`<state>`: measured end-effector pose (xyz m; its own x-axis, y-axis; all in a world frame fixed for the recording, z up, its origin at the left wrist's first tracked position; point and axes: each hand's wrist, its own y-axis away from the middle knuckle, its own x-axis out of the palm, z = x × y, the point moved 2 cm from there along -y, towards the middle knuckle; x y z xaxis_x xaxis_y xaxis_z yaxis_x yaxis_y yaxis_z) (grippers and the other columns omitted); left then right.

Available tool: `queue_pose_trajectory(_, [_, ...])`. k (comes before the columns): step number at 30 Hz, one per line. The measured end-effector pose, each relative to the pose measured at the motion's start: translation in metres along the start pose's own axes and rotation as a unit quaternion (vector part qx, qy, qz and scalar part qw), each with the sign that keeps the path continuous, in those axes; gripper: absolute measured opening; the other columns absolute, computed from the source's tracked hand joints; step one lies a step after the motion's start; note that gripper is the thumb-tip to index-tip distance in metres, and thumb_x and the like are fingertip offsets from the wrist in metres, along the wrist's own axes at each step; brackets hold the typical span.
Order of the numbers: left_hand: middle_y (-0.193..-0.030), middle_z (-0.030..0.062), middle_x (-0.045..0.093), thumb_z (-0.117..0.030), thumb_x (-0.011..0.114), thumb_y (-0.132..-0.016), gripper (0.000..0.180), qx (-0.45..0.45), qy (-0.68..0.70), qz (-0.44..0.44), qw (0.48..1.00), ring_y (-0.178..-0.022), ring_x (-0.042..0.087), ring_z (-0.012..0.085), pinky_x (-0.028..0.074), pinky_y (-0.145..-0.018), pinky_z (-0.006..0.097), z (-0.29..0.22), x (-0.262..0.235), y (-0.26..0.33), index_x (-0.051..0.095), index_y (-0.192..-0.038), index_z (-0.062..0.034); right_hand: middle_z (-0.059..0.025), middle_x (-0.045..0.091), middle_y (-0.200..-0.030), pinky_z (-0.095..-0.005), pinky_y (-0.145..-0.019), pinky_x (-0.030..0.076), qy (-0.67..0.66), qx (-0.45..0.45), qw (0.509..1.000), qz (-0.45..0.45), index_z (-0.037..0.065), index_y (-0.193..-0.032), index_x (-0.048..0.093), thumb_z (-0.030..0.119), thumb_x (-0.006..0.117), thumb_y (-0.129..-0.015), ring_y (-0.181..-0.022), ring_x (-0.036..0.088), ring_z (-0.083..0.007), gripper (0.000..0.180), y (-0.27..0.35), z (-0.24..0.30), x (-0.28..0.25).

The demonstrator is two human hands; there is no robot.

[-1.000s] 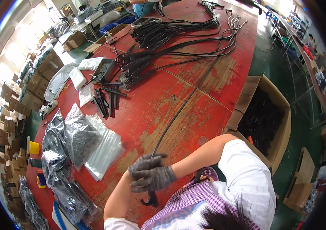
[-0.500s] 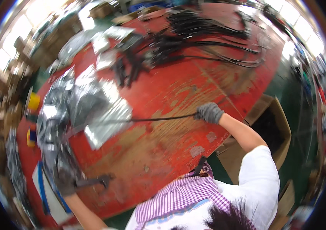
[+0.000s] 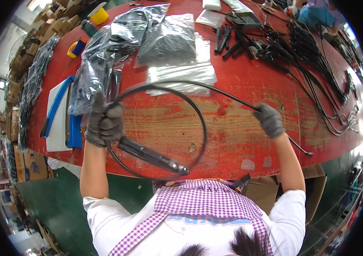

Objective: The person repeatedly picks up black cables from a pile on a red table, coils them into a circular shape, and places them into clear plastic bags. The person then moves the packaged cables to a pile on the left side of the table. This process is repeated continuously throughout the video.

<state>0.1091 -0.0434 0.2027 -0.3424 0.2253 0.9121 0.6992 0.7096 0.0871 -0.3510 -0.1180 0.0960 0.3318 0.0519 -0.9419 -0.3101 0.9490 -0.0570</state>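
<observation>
In my gloved left hand [image 3: 106,121], fingers closed, is a black cable [image 3: 205,132] bent into a large loop. A black handle-like piece [image 3: 147,154] with shiny metal parts at its tip hangs at a slant just below that hand; how it joins the cable is hidden by the glove. From the loop the cable runs right to my gloved right hand [image 3: 270,121], which is closed round it. A short tail with a small end piece sticks out beyond this hand, over the table's near edge.
On the red worn table [image 3: 232,149] lie clear plastic bags [image 3: 168,42], a blue-and-white paper cutter [image 3: 60,113] and a tape dispenser [image 3: 77,47]. Black cables [image 3: 313,64] pile up at the far right, beside several black handles [image 3: 237,45]. A cardboard box [image 3: 262,192] stands below the near edge.
The view has swung left. The cable, stretched fairly straight before, now forms a loop at my left hand. Its handle piece has come round to slant below that hand.
</observation>
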Motion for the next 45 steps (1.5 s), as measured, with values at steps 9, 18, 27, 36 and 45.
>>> queue_pose_trajectory(9, [-0.04,-0.0075,0.029,-0.033,0.034,-0.097,0.035,0.095,-0.132,-0.153,0.975,-0.029,0.025,0.0028,0.027,-0.026,0.02,-0.008,-0.002,-0.036,0.048,-0.075,-0.01,-0.0032,0.052,-0.058,-0.0323,-0.045,0.041,0.07,-0.338,0.935,0.079,0.015,-0.072,0.052,0.039,0.056,-0.083,-0.052,0.053,-0.019,0.027,0.038,0.106,-0.007])
queue_pose_trajectory(18, [-0.046,-0.0038,0.043,-0.042,0.051,-0.09,0.037,-0.056,-0.334,-0.283,0.897,-0.032,0.033,0.0047,0.023,-0.029,0.021,0.024,0.021,-0.092,0.055,-0.079,-0.0069,-0.0041,0.049,-0.059,-0.0342,-0.057,0.042,-0.143,-0.098,0.978,-0.119,0.009,-0.068,0.054,0.054,0.056,-0.079,-0.062,0.055,-0.02,0.047,-0.071,0.168,-0.016])
queue_pose_trajectory(27, [-0.064,0.0161,0.058,-0.041,0.049,-0.088,0.035,-0.119,-0.871,-0.07,0.472,-0.059,0.062,0.0264,0.047,-0.048,0.036,0.163,0.024,-0.107,0.056,-0.085,-0.0065,-0.0222,0.053,-0.115,-0.0446,-0.099,0.037,-0.929,0.139,0.325,0.111,-0.006,-0.114,0.05,0.063,0.051,-0.078,-0.109,0.05,-0.0298,0.077,-0.029,0.13,0.065])
queue_pose_trajectory(36, [-0.105,0.0195,0.059,-0.043,0.051,-0.084,0.048,0.127,-0.911,-0.13,0.37,-0.1,0.056,0.0345,0.045,-0.08,0.047,0.232,-0.077,-0.089,0.057,-0.103,-0.0004,-0.0191,0.049,-0.12,-0.0464,-0.098,0.031,0.011,-0.065,0.997,-0.044,0.011,-0.123,0.048,0.029,0.055,-0.082,-0.113,0.044,-0.0348,0.046,0.013,0.092,0.145])
queue_pose_trajectory(45, [-0.131,0.0233,0.038,-0.035,0.064,-0.07,0.085,-0.067,-0.76,-0.517,0.388,-0.119,0.038,0.0402,0.033,-0.1,0.041,0.157,-0.125,-0.071,0.024,-0.136,0.0005,-0.0196,0.049,-0.122,-0.0418,-0.096,0.038,-0.125,-0.057,0.983,-0.125,0.006,-0.122,0.05,0.008,0.05,-0.082,-0.112,0.047,-0.0362,0.04,0.012,0.098,0.167])
